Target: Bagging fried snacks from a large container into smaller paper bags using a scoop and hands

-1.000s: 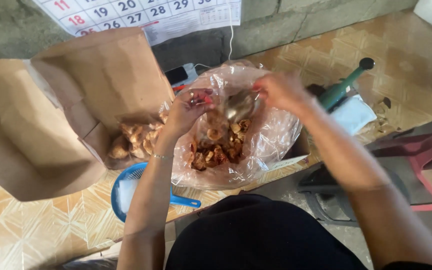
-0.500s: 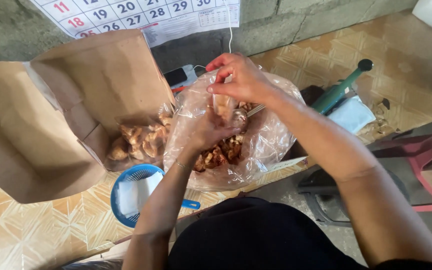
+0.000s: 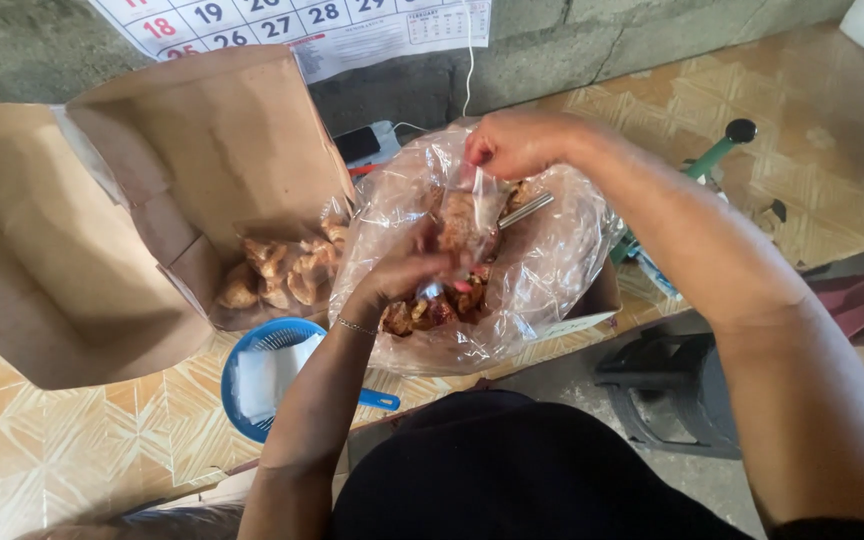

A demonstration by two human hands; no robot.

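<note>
Clear small plastic packet (image 3: 464, 222) of brown fried pieces sits between my hands, above large clear plastic bag (image 3: 472, 250) on patterned tabletop (image 3: 72, 440). Right hand (image 3: 517, 143) pinches packet's top edge; left hand (image 3: 402, 275) cups its base, fingers curled closed around it. Metal spoon handle (image 3: 525, 210) protrudes beside packet. Judgement: keep mouth taut, support underneath, hold over big bag so spills drop inside. Open brown cardboard box (image 3: 152, 200) at left holds more pieces.
</note>
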